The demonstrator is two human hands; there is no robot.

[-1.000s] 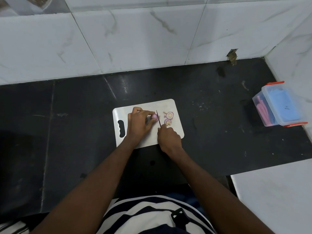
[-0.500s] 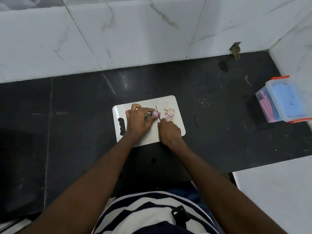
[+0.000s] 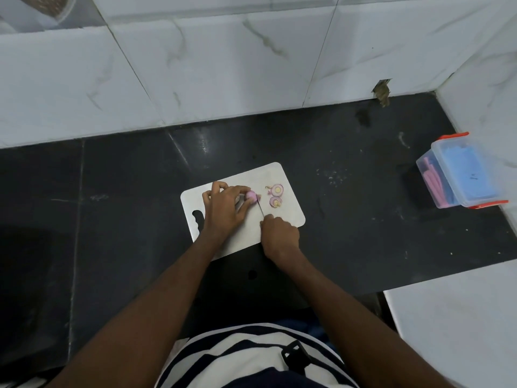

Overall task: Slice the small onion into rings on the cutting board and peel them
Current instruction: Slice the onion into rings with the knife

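Note:
A white cutting board (image 3: 291, 217) lies on the black counter in the middle of the head view. My left hand (image 3: 223, 210) pins the small purple onion (image 3: 250, 195) against the board with its fingertips. My right hand (image 3: 279, 236) grips a knife (image 3: 260, 210) whose thin blade runs up to the onion's right side. Two cut onion slices (image 3: 276, 195) with pale centres lie on the board to the right of the blade, apart from both hands.
A clear plastic box with orange clips (image 3: 461, 175) holding pink and blue items stands at the counter's right end by the white marble wall. White marble tiles (image 3: 223, 65) back the counter. A white surface (image 3: 458, 337) lies lower right.
The knife blade has drawn back toward me along the onion's right side. The camera shifted slightly. The two slices have not moved.

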